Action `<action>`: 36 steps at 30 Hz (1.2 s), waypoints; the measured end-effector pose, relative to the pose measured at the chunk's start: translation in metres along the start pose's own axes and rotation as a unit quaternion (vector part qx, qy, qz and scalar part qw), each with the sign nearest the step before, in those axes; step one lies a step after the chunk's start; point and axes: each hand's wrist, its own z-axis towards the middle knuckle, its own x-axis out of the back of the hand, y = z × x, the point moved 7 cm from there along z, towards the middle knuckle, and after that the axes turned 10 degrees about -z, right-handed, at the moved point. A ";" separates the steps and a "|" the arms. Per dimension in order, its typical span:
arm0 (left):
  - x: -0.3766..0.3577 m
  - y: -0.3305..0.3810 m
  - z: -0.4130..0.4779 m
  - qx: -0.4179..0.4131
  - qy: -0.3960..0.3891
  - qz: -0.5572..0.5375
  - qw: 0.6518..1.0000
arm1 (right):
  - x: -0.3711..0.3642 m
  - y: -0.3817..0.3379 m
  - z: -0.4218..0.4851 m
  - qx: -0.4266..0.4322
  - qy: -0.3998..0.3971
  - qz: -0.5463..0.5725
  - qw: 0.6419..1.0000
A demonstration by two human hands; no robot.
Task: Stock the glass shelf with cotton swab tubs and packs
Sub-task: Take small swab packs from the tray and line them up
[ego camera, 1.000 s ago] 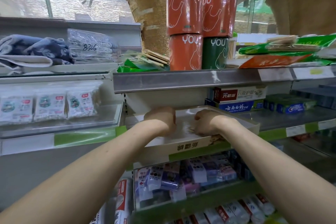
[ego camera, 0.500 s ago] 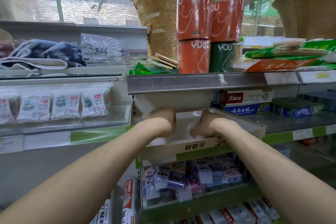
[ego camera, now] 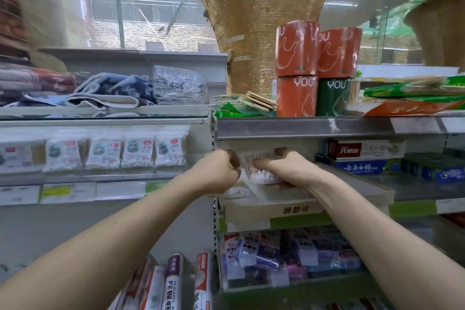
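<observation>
Frame centre: right hand (ego camera: 289, 168) wraps round clear swab pack (ego camera: 261, 175) from its right, left hand (ego camera: 219, 171) curled at its left end, pinch unclear, over cardboard tray (ego camera: 251, 210).

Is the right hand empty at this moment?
No, the right hand grips a clear cotton swab pack over the cardboard tray.

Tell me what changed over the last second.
Both hands rose out of the cardboard box, lifting a clear pack of cotton swabs: the right hand grips its right end, the left hand its left end. The box and the rolls on the top shelf stayed put.
</observation>
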 end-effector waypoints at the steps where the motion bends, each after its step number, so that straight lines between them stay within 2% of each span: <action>1: 0.007 -0.005 -0.004 0.006 0.008 -0.036 0.999 | -0.008 -0.007 -0.003 -0.001 -0.015 0.008 1.000; 5: 0.024 -0.023 -0.023 0.039 0.016 -0.147 0.988 | -0.040 -0.032 -0.009 0.020 -0.053 0.067 0.996; 9: 0.042 -0.046 -0.039 0.072 0.026 -0.178 0.981 | -0.076 -0.062 -0.018 0.051 -0.119 0.158 0.979; 12: 0.055 -0.065 -0.048 0.094 0.043 -0.219 0.970 | -0.093 -0.078 -0.023 0.071 -0.161 0.185 0.967; 18: 0.079 -0.102 -0.064 0.130 0.071 -0.296 0.944 | -0.110 -0.099 -0.022 0.092 -0.160 0.201 0.962; 23: 0.087 -0.117 -0.076 0.163 0.083 -0.400 0.898 | -0.116 -0.111 -0.019 0.114 -0.120 0.153 0.974; 30: 0.095 -0.139 -0.079 0.212 0.078 -0.407 0.885 | -0.121 -0.125 -0.019 0.142 -0.094 0.194 0.966; 33: 0.098 -0.137 -0.080 0.213 0.070 -0.454 0.862 | -0.118 -0.132 -0.019 0.189 -0.050 0.167 0.966; 36: 0.103 -0.141 -0.076 0.216 0.062 -0.495 0.839 | -0.120 -0.140 -0.020 0.211 -0.061 0.161 0.962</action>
